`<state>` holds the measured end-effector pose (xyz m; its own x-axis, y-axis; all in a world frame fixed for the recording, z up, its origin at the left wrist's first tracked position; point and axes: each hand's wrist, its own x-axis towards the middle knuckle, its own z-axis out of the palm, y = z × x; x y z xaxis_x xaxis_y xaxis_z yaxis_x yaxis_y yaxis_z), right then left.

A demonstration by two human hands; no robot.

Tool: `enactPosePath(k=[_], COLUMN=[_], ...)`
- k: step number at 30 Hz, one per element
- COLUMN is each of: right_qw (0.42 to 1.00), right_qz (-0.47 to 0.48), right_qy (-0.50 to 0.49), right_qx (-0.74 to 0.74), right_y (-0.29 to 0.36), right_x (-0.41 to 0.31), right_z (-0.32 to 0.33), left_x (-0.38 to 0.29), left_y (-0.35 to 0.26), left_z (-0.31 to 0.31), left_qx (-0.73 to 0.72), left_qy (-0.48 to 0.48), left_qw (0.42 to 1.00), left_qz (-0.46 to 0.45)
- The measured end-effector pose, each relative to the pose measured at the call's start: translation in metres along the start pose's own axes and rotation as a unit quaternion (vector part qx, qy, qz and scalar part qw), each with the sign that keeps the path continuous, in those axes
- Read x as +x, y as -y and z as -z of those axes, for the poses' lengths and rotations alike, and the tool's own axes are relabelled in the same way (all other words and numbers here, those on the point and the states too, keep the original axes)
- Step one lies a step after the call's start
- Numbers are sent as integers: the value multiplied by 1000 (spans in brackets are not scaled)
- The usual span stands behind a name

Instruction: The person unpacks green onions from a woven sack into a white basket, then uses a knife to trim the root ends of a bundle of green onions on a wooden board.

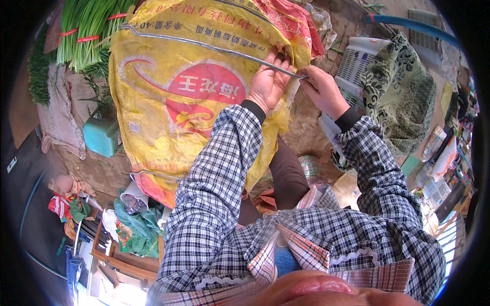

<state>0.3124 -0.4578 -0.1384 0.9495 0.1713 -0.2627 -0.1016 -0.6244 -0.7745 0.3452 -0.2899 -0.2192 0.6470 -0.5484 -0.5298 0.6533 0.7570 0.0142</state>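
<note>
A yellow woven plastic sack (149,103) with a red emblem and printed writing lies spread before me. A thin bent metal rod (199,44) runs across its upper part. My left hand (270,78) is palm up under the rod near its right end, fingers partly curled at the sack's edge; whether they grip anything is unclear. My right hand (321,88) pinches the rod's right end between thumb and fingers. Another piece of metal wire or rod (157,174) shows at the sack's lower edge.
Bundled green stalks (86,38) with red ties lie at upper left, above a turquoise plastic container (101,135). White plastic baskets (354,57) and a flowered cloth (402,91) stand at right. A blue hose (413,23) crosses the upper right. Bags and cloths (138,229) lie at lower left.
</note>
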Motion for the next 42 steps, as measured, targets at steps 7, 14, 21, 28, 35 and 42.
enactPosePath(k=[7, 14, 21, 28, 35, 42], right_qw=[981, 978, 955, 867, 861, 831], right_qz=[27, 50, 44, 30, -15, -17], right_qy=[-3, -43, 15, 92, 79, 109], right_qx=[-191, -199, -294, -489, -503, -546], right_y=[-14, -20, -17, -5, -7, -18], right_x=[-4, -8, -7, -2, -4, 0], right_z=[-13, -29, -55, -75, -79, -83], left_x=[-52, -207, -348, -388, -415, -456], left_y=[-10, -40, -68, -132, -168, -134], left_z=[-7, 47, 132, 185, 240, 260], left_qx=[301, 685, 837, 868, 866, 847], left_qy=[-82, -78, -235, -365, -442, -447], left_qw=[950, 702, 453, 301, 233, 289], left_qz=[25, -178, -194, -150, -27, 13])
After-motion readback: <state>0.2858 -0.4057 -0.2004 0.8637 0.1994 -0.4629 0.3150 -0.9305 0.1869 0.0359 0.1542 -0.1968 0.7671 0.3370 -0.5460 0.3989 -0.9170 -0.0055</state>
